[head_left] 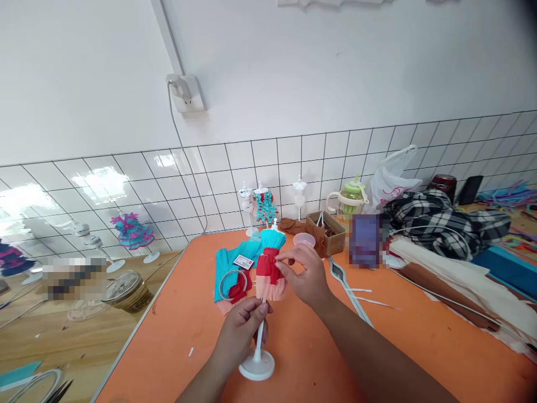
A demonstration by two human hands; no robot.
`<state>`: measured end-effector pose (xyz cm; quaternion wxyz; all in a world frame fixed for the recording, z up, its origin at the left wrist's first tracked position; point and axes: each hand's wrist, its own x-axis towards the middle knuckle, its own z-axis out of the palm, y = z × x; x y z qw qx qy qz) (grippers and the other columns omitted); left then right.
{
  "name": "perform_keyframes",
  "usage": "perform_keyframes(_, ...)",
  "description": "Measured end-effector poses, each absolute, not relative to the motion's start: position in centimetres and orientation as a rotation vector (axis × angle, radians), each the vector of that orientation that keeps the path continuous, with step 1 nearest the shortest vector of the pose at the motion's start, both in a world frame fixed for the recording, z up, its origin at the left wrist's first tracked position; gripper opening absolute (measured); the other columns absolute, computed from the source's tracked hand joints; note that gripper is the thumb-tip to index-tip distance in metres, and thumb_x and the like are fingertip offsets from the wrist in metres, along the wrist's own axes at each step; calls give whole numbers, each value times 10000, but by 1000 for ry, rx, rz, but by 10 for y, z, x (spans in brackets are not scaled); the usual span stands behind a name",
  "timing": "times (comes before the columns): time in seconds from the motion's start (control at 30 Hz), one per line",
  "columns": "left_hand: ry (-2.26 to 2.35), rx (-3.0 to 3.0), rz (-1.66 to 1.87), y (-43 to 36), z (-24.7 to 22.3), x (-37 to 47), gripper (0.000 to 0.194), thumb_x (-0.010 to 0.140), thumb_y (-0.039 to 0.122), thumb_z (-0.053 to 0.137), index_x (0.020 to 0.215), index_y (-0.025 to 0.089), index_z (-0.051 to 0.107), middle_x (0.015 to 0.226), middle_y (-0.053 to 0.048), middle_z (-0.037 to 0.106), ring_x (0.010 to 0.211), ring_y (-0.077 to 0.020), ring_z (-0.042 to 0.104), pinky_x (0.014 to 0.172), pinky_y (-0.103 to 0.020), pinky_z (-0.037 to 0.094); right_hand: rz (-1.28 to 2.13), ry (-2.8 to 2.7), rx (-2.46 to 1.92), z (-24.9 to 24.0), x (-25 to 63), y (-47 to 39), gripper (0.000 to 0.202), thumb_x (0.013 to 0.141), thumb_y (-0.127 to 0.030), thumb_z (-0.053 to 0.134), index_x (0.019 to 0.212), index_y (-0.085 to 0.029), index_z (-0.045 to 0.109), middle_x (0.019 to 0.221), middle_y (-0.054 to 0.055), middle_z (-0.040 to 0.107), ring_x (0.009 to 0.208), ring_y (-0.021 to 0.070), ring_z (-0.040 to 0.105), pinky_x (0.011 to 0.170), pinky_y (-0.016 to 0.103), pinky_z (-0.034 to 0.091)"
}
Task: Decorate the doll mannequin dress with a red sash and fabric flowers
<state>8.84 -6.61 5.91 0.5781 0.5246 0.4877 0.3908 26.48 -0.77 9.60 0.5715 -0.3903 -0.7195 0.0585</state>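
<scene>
A small white dress form stands tilted, its round white base point(257, 366) towards me. It wears a dress point(268, 273) with a turquoise top, a red middle and a pale pink hem. My left hand point(242, 329) is closed around the white pole just below the hem. At the dress's right side, my right hand point(306, 274) pinches the edge of the red part between thumb and finger. Behind the dress on the left lie turquoise fabric point(225, 262), a white label card point(244, 262), a metal ring point(221, 286) and red fabric.
The orange table point(176, 336) holds a pink dish point(304, 240), a cardboard box point(334, 238) and a lidded bottle point(352, 196) at the back. Scissors point(338, 272), pale fabric point(448, 274) and a plaid cloth point(444, 218) lie right. Other dress forms point(299, 196) stand near the wall.
</scene>
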Motion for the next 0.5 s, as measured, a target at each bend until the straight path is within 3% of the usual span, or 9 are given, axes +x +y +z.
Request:
perform_keyframes(0.4,1113,1196,874,-63,59,87,407,789,570,530,818,164,524,422,48,546,349,-90,479,406,-186,319,159,-1847,-1003,94,253,-19,402,682,-404,710,1055,-277,627,1069,53,533,939,220,517,826,383,402)
perform_keyframes(0.5,1102,1198,802,-62,60,83,395,805,558,518,844,165,533,484,33,586,386,-100,518,430,-194,354,174,-1804,-945,100,260,-19,425,729,-479,652,1096,-268,611,1095,66,521,991,232,516,855,393,421)
